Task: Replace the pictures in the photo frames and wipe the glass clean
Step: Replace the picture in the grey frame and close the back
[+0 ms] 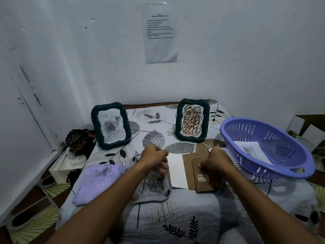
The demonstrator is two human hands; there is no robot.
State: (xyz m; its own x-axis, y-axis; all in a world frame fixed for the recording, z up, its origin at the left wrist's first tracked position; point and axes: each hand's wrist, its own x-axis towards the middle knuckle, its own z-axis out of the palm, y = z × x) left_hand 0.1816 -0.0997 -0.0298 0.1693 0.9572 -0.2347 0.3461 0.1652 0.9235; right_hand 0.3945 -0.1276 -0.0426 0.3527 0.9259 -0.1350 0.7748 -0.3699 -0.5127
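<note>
Two dark green rope-edged photo frames stand at the back of the table: the left frame (111, 125) shows a grey rose picture, the right frame (192, 120) a brown scribble. In front of me lie a white sheet (177, 171) and a brown cardboard frame backing (197, 175) with a barcode sticker. My left hand (154, 158) pinches the white sheet's left edge. My right hand (217, 162) presses and grips the cardboard backing. A scribble picture in a clear sleeve (154, 186) lies under my left wrist. A folded lilac cloth (98, 182) rests at the left.
A purple plastic basket (267, 148) holding a printed picture (251, 150) sits tilted at the right table edge. A leaf-patterned cloth (175, 217) covers the table. White walls close in behind and on the left. A dark bag (79, 141) and a white box (66, 166) lie on the floor at the left.
</note>
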